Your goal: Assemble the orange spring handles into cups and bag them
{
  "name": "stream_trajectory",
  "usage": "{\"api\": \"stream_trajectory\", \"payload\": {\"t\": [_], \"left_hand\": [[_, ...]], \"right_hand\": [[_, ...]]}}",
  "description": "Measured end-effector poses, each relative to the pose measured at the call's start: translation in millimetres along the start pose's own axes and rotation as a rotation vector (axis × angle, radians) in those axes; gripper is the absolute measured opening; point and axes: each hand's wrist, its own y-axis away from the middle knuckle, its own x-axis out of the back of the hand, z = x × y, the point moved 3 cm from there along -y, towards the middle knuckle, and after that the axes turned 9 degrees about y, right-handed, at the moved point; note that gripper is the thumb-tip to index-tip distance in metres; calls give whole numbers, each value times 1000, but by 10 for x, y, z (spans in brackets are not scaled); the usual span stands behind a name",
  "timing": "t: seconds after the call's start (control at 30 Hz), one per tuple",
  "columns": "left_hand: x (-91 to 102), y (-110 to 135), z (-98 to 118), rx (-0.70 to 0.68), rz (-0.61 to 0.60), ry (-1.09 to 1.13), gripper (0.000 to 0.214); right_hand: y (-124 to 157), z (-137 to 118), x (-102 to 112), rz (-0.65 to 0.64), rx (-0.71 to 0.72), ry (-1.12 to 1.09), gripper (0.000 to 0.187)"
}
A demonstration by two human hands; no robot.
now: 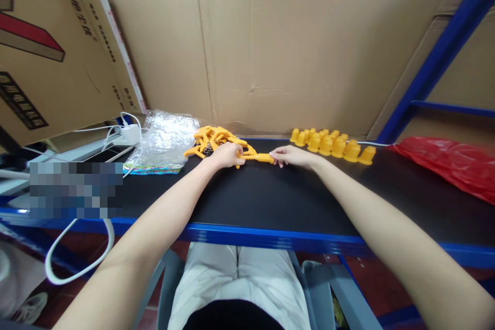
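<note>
Yellow plastic piece (pixel 260 157) lies flat at the far middle of the table (pixel 270 201), stretched btwn both hands, its left end touching a pile of like parts.

Big to small: cardboard wall (pixel 290 51) runs along the back, w/ a blue rack post (pixel 444 51) slanting up at right. Printed cardboard box (pixel 58 51) leans in at far left. Table is black-topped w/ a blue front edge. Red bag (pixel 444 162) lies crumpled at the right end. Clear plastic wrap (pixel 166 139) sits left of centre, a white charger (pixel 129 135) just beside it. Pile of yellow parts (pixel 211 139) is tangled against the wall. Row of yellow cups (pixel 332 145) stands upside down to the right, apart from the pile.

L hand (pixel 228 155) is curled shut over the piece's left end, knuckles up, right by the pile. R hand (pixel 291 156) pinches the right end w/ fingertips, palm down, wrist low on the table.

Step in hand, as I judge it: one piece gripped at both ends, partway clear of the pile, nothing lifted yet. Handling it further calls for a firm hold at both ends and a clean line away from the tangle, since neighbouring parts could snag and drag along. Cups are near enough to the R hand's side to get knocked by a wide sweep.
</note>
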Motion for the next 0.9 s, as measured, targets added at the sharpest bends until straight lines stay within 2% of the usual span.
{"api": "stream_trajectory", "payload": {"t": [0.1,0.2,0.4,0.57,0.67,0.77,0.9], "left_hand": [[-6,-4,-4,2,-2,5,25],[-6,-4,-1,6,-11,20,24],[-1,-3,-2,16,-10,23,25],[-12,-8,-10,-2,-7,33,24],[-13,-8,-14,0,-5,29,24],[-10,-6,-13,5,-6,37,23],[-9,-2,-9,0,-6,45,23]], "right_hand": [[-8,40,-4,-9,-12,-48,41],[-29,78,-21,7,0,-122,55],[-29,34,-17,42,13,-61,37],[-9,8,10,39,-33,10,47],[-25,45,-5,20,-11,-54,39],[-48,85,-23,26,22,-163,52],[-46,77,-27,45,28,-159,41]]}}
